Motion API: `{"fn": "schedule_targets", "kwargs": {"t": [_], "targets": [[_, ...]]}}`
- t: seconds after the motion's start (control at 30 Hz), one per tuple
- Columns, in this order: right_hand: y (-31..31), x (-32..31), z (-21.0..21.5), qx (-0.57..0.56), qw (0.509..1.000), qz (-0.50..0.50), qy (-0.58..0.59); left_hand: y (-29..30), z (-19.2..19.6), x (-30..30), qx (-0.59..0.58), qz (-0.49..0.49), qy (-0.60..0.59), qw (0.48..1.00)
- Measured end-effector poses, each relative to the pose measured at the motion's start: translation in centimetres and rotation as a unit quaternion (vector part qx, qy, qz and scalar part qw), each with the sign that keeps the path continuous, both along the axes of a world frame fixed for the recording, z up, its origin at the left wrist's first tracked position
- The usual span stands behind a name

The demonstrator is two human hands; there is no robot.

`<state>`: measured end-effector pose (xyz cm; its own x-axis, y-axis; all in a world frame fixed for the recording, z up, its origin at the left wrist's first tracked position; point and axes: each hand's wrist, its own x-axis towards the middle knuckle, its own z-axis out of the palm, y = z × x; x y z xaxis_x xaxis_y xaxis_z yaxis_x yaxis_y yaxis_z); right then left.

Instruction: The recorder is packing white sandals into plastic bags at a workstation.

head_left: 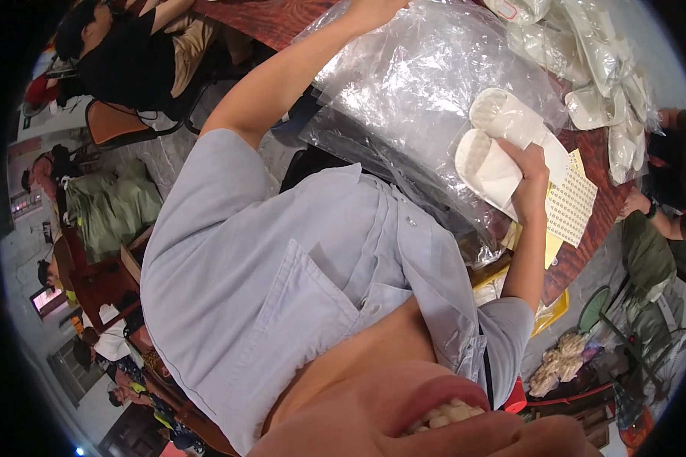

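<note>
A pair of white slippers (495, 161) is gripped in my right hand (531, 177), its fingers closed around their middle. The toe ends point up and to the left over a stack of clear plastic bags (427, 84). Just right of this hand lies a sheet of small labels (573, 204) with yellow backing. My left arm stretches across to the top edge, where my left hand (375, 11) is over the far side of the bags. That hand is partly cut off by the frame, and its fingers are hidden.
Bagged white slippers (598, 53) are heaped at the far right of the reddish table (270, 21). A person's hand (637, 202) is near the right table edge. Another person in a black top (126, 61) sits at upper left. A yellow crate (550, 314) stands below the table.
</note>
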<state>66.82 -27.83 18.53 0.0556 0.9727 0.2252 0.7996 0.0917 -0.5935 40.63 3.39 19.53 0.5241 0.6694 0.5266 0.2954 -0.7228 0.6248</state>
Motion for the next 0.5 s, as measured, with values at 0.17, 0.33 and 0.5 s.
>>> {"fn": "schedule_targets", "kwargs": {"t": [0.17,0.33,0.5], "targets": [[-1.2,0.6,1.2,0.022,0.999,0.001,-0.035,-3.8,4.9,-0.8,-0.344,-0.038,-0.008,0.938],[-3.7,-0.1,2.8,0.025,0.996,-0.020,0.085,-6.1,2.2,-4.3,-0.433,-0.136,0.051,0.889],[-3.7,-0.4,1.3,0.006,0.998,-0.018,0.066,-8.3,1.2,-3.7,0.051,-0.011,0.233,0.971]]}}
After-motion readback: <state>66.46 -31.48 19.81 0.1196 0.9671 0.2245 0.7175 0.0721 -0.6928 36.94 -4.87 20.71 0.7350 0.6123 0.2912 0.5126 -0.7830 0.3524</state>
